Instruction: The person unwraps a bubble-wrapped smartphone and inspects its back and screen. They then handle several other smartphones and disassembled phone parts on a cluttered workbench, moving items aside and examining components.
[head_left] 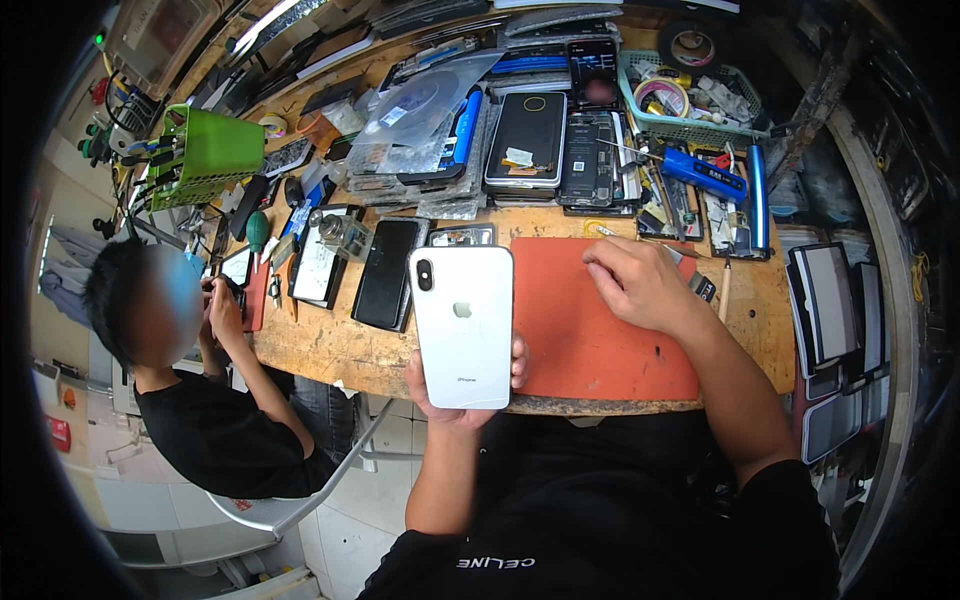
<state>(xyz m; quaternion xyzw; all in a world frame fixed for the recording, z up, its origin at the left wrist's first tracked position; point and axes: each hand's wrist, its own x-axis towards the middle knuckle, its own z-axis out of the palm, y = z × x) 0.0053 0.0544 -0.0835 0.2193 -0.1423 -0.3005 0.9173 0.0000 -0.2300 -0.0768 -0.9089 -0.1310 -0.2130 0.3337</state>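
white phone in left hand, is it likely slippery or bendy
The white phone is probably slippery: its back looks smooth and glossy. Likely stiff: it shows no bend, held near its lower end by the left hand.

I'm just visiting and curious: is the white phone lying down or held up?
Held up: the left hand grips the white phone at its lower end, back toward the camera.

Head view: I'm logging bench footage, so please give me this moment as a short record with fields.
Left hand: holds a white phone, its back facing the camera
Right hand: over the red mat, fingers curled, nothing visible in it
Left of the white phone: black phone
Beyond the mat, right: blue-handled screwdriver
Far left of bench: green basket
Co-worker: seated at left; held item hard to make out
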